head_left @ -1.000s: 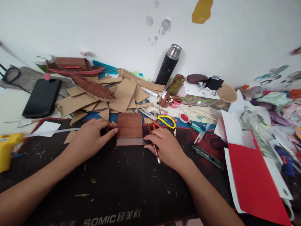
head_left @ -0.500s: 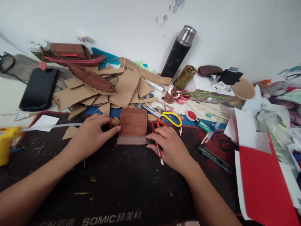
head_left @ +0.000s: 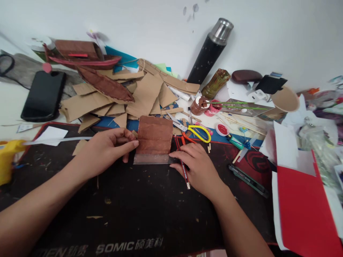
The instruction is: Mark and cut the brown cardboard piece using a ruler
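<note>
A brown-painted cardboard piece (head_left: 154, 135) with a crease across it stands on the black mat in front of me. At its left edge my left hand (head_left: 114, 144) pinches it, thumb on the near side and fingers curled behind. A clear plastic ruler (head_left: 151, 159) lies along its near edge. The ruler's right end is between the thumb and forefinger of my right hand (head_left: 197, 164). A red and black pencil (head_left: 184, 173) is tucked within that same hand, its eraser end toward me. Scissors with yellow and orange handles (head_left: 199, 134) lie just beyond the right hand.
Cardboard scraps (head_left: 146, 92) and a brown model boat (head_left: 85, 60) fill the back left. A yellow glue gun (head_left: 10, 157) lies at left. Paint jars (head_left: 199, 105), a black thermos (head_left: 207, 53), a utility knife (head_left: 248, 180) and red paper (head_left: 302, 207) are to the right.
The brown cardboard's far edge has risen, and less of the piece shows beneath the ruler. The left fingers have shifted a little; the right hand keeps its hold. The view has moved slightly.
</note>
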{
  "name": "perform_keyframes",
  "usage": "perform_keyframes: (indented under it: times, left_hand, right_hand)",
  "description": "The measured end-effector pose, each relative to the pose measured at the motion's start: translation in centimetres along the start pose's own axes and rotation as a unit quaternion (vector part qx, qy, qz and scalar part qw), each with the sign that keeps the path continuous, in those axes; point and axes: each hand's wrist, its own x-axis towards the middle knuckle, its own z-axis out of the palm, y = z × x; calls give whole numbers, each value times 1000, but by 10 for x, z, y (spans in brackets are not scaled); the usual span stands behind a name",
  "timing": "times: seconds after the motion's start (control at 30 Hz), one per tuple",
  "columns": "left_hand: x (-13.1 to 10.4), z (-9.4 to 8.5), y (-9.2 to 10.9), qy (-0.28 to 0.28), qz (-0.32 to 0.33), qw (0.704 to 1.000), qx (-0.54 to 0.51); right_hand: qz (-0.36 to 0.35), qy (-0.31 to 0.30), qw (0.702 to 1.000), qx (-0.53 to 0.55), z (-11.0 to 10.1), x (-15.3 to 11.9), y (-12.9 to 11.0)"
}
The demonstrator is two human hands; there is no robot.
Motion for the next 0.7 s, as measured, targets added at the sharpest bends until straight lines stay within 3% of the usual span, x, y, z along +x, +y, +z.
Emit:
perform_keyframes:
  times: [0.2,0.33,0.7]
  left_hand:
    - [3,1,4,-9,3,998,-69]
    - [6,1,-3,-5,20,998,-59]
    - [7,2,-10,5,-23,995,-95]
  right_hand:
    - [7,6,1000,-4,2,-2,1]
    - [8,17,1000,-5,3,-2,0]
    - [7,19,1000,-7,3,-2,-2]
